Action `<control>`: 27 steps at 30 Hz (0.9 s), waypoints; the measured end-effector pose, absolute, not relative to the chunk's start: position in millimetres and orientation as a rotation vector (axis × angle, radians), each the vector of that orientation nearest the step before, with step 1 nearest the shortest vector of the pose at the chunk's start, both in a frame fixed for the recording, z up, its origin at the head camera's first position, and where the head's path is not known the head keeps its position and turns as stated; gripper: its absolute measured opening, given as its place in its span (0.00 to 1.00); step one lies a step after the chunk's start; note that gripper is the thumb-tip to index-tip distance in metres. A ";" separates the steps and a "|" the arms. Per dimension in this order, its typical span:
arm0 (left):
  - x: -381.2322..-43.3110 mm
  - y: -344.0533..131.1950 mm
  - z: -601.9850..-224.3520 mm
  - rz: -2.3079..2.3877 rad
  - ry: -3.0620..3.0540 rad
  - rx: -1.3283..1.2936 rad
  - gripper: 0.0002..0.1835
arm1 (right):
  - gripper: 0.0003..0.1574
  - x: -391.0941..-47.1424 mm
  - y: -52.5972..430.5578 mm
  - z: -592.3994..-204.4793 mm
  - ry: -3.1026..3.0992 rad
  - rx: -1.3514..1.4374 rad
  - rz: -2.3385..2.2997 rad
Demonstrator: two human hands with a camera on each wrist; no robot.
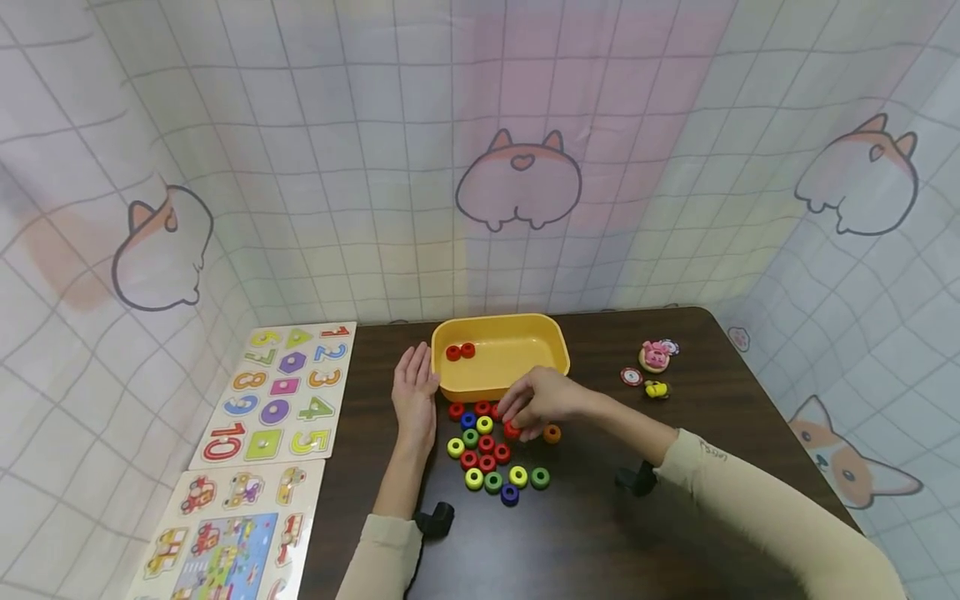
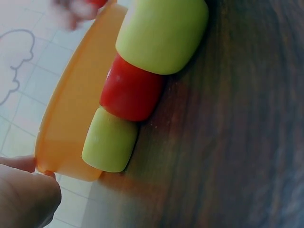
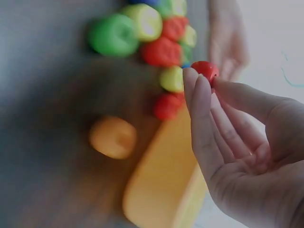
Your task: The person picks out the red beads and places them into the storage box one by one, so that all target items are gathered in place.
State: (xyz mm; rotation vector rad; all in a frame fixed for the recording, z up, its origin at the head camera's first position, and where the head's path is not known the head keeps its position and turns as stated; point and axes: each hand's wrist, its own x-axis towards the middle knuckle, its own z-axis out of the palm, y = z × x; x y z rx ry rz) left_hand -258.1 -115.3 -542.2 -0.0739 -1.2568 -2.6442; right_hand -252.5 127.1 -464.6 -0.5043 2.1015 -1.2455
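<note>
The right hand (image 1: 543, 400) is pinching a red bead (image 3: 205, 70) between thumb and fingertips, holding it just before the near side of a yellow tray (image 1: 517, 358). The left hand (image 1: 415, 404) is touching the tray's left side, fingers extended. Two red beads (image 1: 461, 351) are sitting inside the tray; loose beads (image 1: 487, 450) in mixed colours are lying in front, an orange bead (image 1: 552, 433) resting to their right. Script (image 1: 712, 450) is running along the right sleeve (image 1: 750, 492), too small to read. At left, a puzzle board (image 1: 273, 392) is displaying numerals 1 to 10. At right, a chip (image 1: 632, 377) with illegible marking is lying near a pink figure (image 1: 655, 357).
</note>
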 end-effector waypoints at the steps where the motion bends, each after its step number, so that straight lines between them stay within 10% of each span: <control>1: -258.6 -115.5 -542.6 -2.645 -1.255 -0.075 0.37 | 0.16 -259.5 125.5 -457.4 2.100 -0.497 -1.255; 14: -268.5 -114.7 -557.6 -2.597 -1.260 -0.038 0.36 | 0.17 -371.1 94.5 -453.0 2.234 -0.237 -1.367; 27: -260.1 -117.4 -544.8 -2.629 -1.249 -0.111 0.37 | 0.15 -385.1 71.8 -503.8 2.400 -0.099 -1.387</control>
